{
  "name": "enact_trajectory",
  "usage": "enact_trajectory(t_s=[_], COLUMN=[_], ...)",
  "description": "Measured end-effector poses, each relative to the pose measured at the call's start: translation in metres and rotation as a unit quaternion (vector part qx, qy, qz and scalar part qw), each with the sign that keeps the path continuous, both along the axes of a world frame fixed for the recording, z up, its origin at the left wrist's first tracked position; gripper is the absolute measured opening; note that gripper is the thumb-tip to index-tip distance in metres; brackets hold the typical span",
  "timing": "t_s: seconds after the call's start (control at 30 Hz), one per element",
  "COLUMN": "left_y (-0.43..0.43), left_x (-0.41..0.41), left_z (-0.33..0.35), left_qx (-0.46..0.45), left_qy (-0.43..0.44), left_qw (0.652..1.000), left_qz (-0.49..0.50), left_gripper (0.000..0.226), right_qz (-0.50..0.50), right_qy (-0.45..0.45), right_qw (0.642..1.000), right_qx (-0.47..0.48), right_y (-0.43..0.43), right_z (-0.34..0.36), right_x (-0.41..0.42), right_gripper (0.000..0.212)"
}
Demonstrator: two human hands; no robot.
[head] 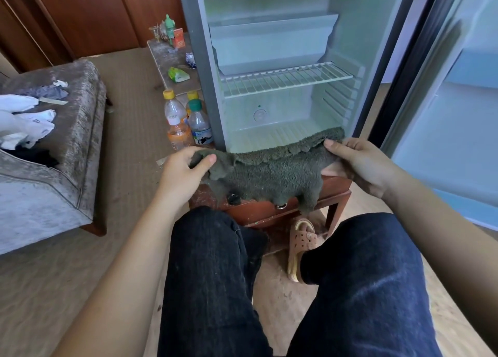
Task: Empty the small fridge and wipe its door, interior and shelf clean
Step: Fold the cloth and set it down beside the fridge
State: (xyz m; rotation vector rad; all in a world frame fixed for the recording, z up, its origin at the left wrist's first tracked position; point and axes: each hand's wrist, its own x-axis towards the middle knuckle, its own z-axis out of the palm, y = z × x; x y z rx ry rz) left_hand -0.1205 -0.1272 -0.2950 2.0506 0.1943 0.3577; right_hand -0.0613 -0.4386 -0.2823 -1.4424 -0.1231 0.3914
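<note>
Dark-trousered knees (210, 262) fill the lower frame. Above them, left hand (186, 169) and right hand (359, 165) each pinch one end of the grey cloth (269, 176). Its long axis runs left-right at centre, just below the emptied fridge (200, 73), equally near both.

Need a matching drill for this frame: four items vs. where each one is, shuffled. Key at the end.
Items
1. wire shelf
2. grey-green towel
3. bottle of orange drink
4. beige sandal

Places
A. on the floor beside the wooden stand
B. mounted inside the fridge, nothing on it
C. pinched by the left hand and right hand at the fridge's lower front edge
D. standing outside the fridge, to its left

Pairs: 1-B, 2-C, 3-D, 4-A
</note>
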Motion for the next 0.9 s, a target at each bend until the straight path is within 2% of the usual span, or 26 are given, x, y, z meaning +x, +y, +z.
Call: enact_trajectory(t_s=[0.07,0.13,0.23,0.33,0.37,0.4,0.43,0.5,0.53,0.57,0.67,0.77,0.83,0.9], left_y=[-0.007,-0.011,-0.012,-0.01,-0.01,-0.009,-0.009,-0.011,-0.015,-0.019,-0.034,-0.047,-0.054,-0.053], left_x=[0.002,0.004,0.003,-0.003,-0.005,-0.006,-0.007,-0.006,-0.005,-0.003,0.011,0.021,0.023,0.024], left_z=[-0.002,-0.009,-0.017,-0.012,-0.011,-0.01,-0.009,-0.005,-0.001,0.004,0.019,0.029,0.037,0.043], left_qx=[-0.025,-0.118,-0.193,-0.245,-0.248,-0.226,-0.183,-0.096,-0.067,-0.046,0.047,0.118,0.106,0.087], left_qy=[0.021,0.069,0.118,0.132,0.138,0.14,0.129,0.069,0.042,0.022,0.0,-0.008,-0.023,-0.019], left_qw=[0.997,0.984,0.966,0.955,0.956,0.963,0.974,0.993,0.996,0.996,0.985,0.971,0.97,0.969], left_qz=[0.067,0.11,0.127,0.101,0.075,0.047,0.023,-0.019,-0.042,-0.075,-0.164,-0.206,-0.219,-0.229], left_gripper=[0.025,0.027,0.024,0.021,0.017,0.016,0.017,0.015,0.014,0.014,0.017,0.018,0.017,0.014], right_qz=[-0.036,-0.033,-0.003,-0.004,-0.01,-0.021,-0.029,-0.039,-0.043,-0.036,0.033,0.092,0.118,0.113], right_qy=[0.027,0.055,0.044,0.025,0.023,0.004,-0.045,-0.161,-0.194,-0.212,-0.269,-0.3,-0.301,-0.301], right_qw=[0.997,0.992,0.997,0.998,0.996,0.989,0.966,0.86,0.828,0.832,0.884,0.886,0.888,0.899], right_qx=[-0.059,-0.105,-0.071,-0.059,-0.083,-0.144,-0.255,-0.482,-0.524,-0.511,-0.381,-0.34,-0.327,-0.297], right_y=[0.008,0.011,0.011,0.011,0.012,0.011,0.011,0.01,0.013,0.018,0.045,0.071,0.079,0.078], right_z=[-0.007,-0.012,-0.008,-0.006,-0.008,-0.012,-0.015,-0.019,-0.019,-0.018,-0.01,0.0,-0.002,-0.003], right_x=[0.003,0.005,0.006,0.006,0.004,0.005,0.006,0.009,0.008,0.007,-0.004,-0.013,-0.013,-0.011], right_gripper=[0.019,0.026,0.017,0.02,0.019,0.017,0.015,0.018,0.022,0.027,0.054,0.065,0.046,0.011])
